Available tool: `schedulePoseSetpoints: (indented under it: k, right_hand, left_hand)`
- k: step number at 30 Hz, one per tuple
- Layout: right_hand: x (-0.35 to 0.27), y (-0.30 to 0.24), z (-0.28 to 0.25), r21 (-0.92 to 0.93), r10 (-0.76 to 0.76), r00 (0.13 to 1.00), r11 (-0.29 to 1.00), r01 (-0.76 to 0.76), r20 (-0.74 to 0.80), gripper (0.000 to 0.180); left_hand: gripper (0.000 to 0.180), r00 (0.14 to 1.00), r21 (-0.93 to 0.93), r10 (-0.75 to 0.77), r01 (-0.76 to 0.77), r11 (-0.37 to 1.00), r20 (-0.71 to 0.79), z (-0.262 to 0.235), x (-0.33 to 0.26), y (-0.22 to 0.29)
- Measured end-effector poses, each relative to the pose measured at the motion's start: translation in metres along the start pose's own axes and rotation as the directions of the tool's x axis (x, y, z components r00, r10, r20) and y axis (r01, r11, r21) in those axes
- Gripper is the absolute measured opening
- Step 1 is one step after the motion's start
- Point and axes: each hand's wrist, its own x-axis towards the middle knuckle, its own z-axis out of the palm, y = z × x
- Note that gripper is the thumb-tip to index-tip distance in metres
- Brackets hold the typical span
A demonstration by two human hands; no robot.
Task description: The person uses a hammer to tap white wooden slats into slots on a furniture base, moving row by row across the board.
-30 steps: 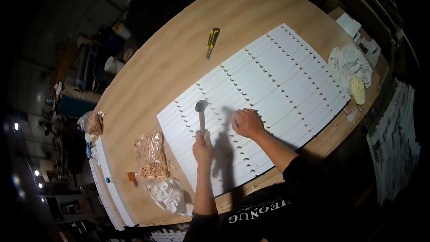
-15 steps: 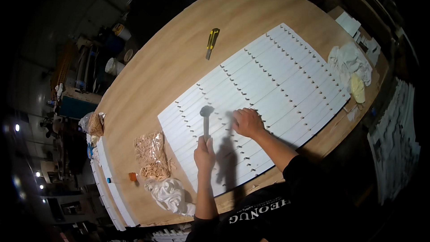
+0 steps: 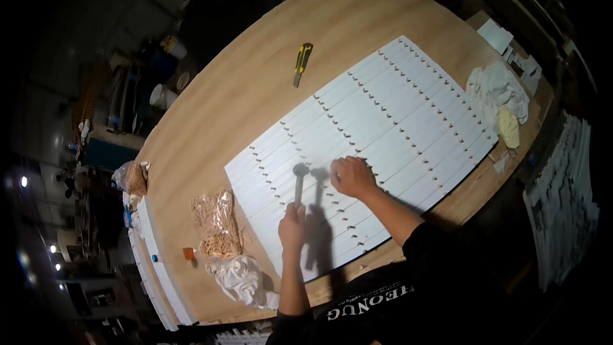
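Note:
My left hand (image 3: 292, 227) is closed round the handle of a hammer (image 3: 299, 185), whose head is over the white boards. Beside the head lies its shadow, so it seems to be a little above the surface. My right hand (image 3: 352, 177) is on or just over the boards, its fingers curled down; what they hold, if anything, is hidden. The white boards (image 3: 377, 134) lie side by side as one panel, with rows of small wooden dowels (image 3: 394, 122) sticking up from them.
The panel lies on a large wooden table (image 3: 255, 76). A yellow and black utility knife (image 3: 302, 64) is beyond it. On the left are a clear bag of dowels (image 3: 214, 220), a white cloth (image 3: 239, 278) and an orange cap (image 3: 188, 253). White cloths (image 3: 495, 92) lie at the right edge.
The hammer and my left hand have moved slightly right and nearer to me, and the head is closer to its shadow. My right hand has hardly moved.

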Motion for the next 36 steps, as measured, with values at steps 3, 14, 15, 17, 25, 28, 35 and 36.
schedulePoseSetpoints:
  k: [3, 14, 15, 17, 25, 28, 35, 36]
  right_hand:
    - [-0.001, 0.003, 0.0, 0.019, -0.025, 0.997, 0.999, 0.027, -0.075, 0.008]
    - [0.013, -0.002, 0.027, 0.111, -0.095, 0.995, 0.989, 0.097, -0.024, 0.017]
    - [0.009, -0.002, 0.025, 0.156, -0.099, 0.987, 0.981, 0.118, -0.125, 0.017]
    - [0.008, 0.004, 0.03, 0.106, -0.175, 0.973, 0.976, 0.192, -0.147, 0.014]
    - [0.001, 0.022, 0.039, -0.142, -0.182, 0.98, 0.975, 0.17, -0.081, 0.012]
    - [0.0, 0.018, 0.033, -0.096, -0.107, 0.994, 0.99, 0.104, -0.03, 0.014]
    - [0.013, 0.028, 0.026, -0.044, -0.028, 0.999, 0.999, 0.03, 0.038, 0.019]
    - [0.024, 0.039, 0.028, 0.153, -0.053, 0.998, 0.987, 0.047, 0.036, 0.016]
  left_hand:
    - [0.024, 0.999, -0.123, -0.009, 0.005, 0.992, -0.035, -0.006, -0.013, 0.016]
    - [0.027, 0.999, -0.126, -0.007, 0.001, 0.992, -0.053, 0.013, -0.036, -0.013]
    - [0.028, 0.999, -0.069, -0.034, 0.034, 0.997, 0.004, 0.012, -0.034, -0.009]
    - [0.027, 1.0, -0.113, -0.025, 0.026, 0.993, 0.016, 0.013, -0.04, -0.021]
    - [0.036, 0.938, -0.449, -0.299, 0.193, 0.872, -0.178, 0.029, -0.202, -0.08]
    - [0.039, 0.867, -0.55, -0.418, 0.217, 0.806, -0.27, 0.045, -0.265, -0.088]
    - [0.049, 0.852, -0.523, -0.379, 0.151, 0.838, -0.361, 0.043, -0.306, -0.086]
    - [0.049, 0.857, -0.527, -0.34, 0.097, 0.844, -0.387, 0.035, -0.304, -0.08]
